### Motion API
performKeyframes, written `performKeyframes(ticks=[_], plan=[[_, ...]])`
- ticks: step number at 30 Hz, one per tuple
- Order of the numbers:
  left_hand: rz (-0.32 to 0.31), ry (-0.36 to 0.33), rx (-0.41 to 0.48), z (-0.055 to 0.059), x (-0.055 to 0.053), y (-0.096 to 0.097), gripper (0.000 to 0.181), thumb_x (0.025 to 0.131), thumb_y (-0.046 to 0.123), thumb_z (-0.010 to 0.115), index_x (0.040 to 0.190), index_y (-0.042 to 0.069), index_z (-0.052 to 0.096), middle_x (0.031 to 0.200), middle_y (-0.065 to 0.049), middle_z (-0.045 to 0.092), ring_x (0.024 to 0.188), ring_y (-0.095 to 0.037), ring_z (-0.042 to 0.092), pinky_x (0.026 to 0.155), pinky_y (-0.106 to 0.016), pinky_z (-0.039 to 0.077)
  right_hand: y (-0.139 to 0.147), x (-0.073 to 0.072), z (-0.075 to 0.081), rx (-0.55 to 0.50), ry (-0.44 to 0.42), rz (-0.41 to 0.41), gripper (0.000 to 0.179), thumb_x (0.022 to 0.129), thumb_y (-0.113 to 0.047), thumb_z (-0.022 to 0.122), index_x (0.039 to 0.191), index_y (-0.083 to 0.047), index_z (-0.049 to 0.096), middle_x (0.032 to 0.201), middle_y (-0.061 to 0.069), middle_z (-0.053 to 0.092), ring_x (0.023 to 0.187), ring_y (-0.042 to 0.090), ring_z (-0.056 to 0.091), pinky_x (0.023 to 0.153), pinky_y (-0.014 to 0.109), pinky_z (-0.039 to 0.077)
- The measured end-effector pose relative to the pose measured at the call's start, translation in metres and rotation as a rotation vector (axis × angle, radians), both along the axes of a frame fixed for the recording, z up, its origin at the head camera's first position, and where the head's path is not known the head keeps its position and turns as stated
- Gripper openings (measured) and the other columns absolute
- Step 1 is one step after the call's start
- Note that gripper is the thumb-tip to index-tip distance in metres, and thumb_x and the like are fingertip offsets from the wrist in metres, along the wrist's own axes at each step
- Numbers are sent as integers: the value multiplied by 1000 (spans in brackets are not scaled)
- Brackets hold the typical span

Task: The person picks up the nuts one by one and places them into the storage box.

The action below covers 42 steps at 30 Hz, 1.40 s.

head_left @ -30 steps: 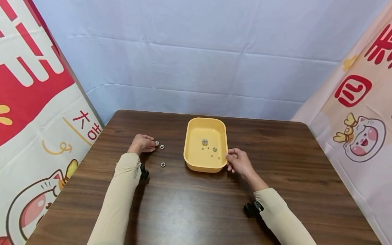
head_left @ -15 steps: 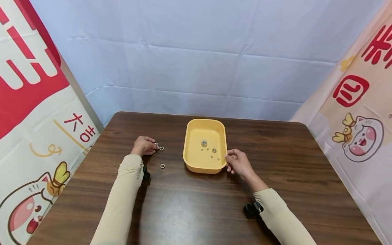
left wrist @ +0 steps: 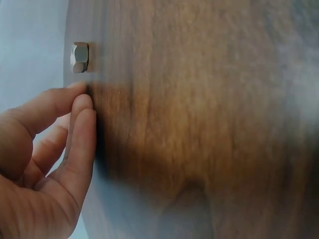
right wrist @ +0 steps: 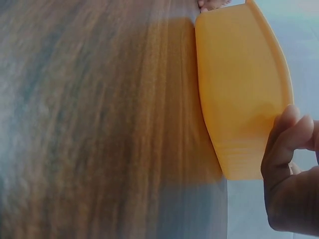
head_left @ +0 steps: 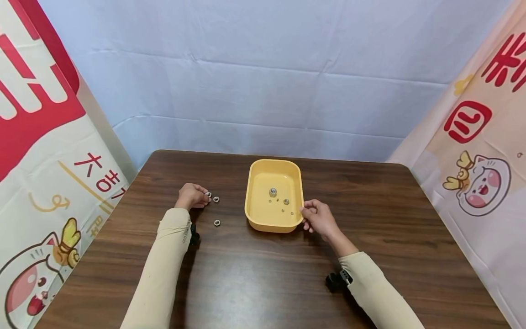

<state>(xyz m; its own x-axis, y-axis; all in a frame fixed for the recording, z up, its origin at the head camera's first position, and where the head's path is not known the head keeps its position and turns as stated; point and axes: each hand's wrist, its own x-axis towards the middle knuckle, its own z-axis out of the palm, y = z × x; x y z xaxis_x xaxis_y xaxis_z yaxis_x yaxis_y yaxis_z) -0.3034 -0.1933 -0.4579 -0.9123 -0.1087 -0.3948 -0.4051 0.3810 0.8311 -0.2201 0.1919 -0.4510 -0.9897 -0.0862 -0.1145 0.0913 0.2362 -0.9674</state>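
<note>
My left hand (head_left: 193, 196) is at the left of the table, its thumb and fingertips pinching a metal nut (head_left: 208, 194). In the left wrist view the fingers (left wrist: 82, 134) hide the pinched nut, and another hex nut (left wrist: 79, 57) shows just beyond the fingertips. Close to the right of them lies a second nut (head_left: 216, 199), and a third nut (head_left: 217, 223) is nearer to me. My right hand (head_left: 320, 219) holds the right rim of a yellow plastic tray (head_left: 273, 227). Inside it are a large nut (head_left: 273, 193), a smaller nut (head_left: 286, 201) and several tiny ones.
Everything stands on a dark wood-grain table (head_left: 255, 283). A pale cloth (head_left: 263, 82) hangs behind its far edge, and printed banners (head_left: 476, 183) flank both sides. Each wrist wears a black camera (head_left: 337, 282).
My left hand has moved slightly right, its fingertips closing around the nearest nut. The right hand keeps hold of the tray, which stays put. The head view has shifted a little.
</note>
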Motion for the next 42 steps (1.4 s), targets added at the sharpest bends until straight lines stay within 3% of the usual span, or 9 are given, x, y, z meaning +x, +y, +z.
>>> performKeyframes(ticks=[6, 12, 23, 31, 42], plan=[[-69, -63, 44, 2, 1, -4, 27, 77, -5, 71, 103, -6, 64, 77, -12, 68, 58, -16, 62, 58, -31, 56, 0, -1, 2, 4, 7, 5, 30, 93, -5, 54, 115, 14, 47, 63, 9, 56, 44, 13, 51, 35, 21, 41], [-147, -108, 41, 5, 2, -7, 29, 78, -1, 72, 106, -4, 64, 77, -9, 68, 64, -18, 64, 61, -33, 56, -1, -1, 1, -1, 1, 9, 29, 93, -5, 54, 114, 14, 47, 64, 9, 57, 44, 14, 51, 35, 21, 42], [-246, -101, 76, 22, 9, -5, 34, 77, -1, 72, 109, -5, 63, 79, -8, 69, 69, -17, 63, 65, -32, 55, 0, -2, 1, -10, -2, 3, 30, 92, -6, 56, 114, 13, 48, 64, 9, 57, 44, 13, 51, 36, 21, 42], [-260, -47, 91, 37, 14, -8, 34, 78, 2, 72, 110, -3, 63, 81, -7, 69, 72, -18, 64, 68, -32, 55, -1, -2, 0, -27, -5, 1, 30, 92, -6, 56, 114, 13, 48, 63, 8, 57, 44, 12, 51, 35, 20, 42], [-242, -42, 104, 36, 20, -4, 37, 76, 0, 73, 111, -3, 63, 83, -8, 69, 74, -19, 65, 79, -42, 53, 1, 0, -1, -7, 6, -5, 31, 93, -6, 55, 115, 14, 47, 66, 9, 56, 44, 12, 51, 35, 21, 42]])
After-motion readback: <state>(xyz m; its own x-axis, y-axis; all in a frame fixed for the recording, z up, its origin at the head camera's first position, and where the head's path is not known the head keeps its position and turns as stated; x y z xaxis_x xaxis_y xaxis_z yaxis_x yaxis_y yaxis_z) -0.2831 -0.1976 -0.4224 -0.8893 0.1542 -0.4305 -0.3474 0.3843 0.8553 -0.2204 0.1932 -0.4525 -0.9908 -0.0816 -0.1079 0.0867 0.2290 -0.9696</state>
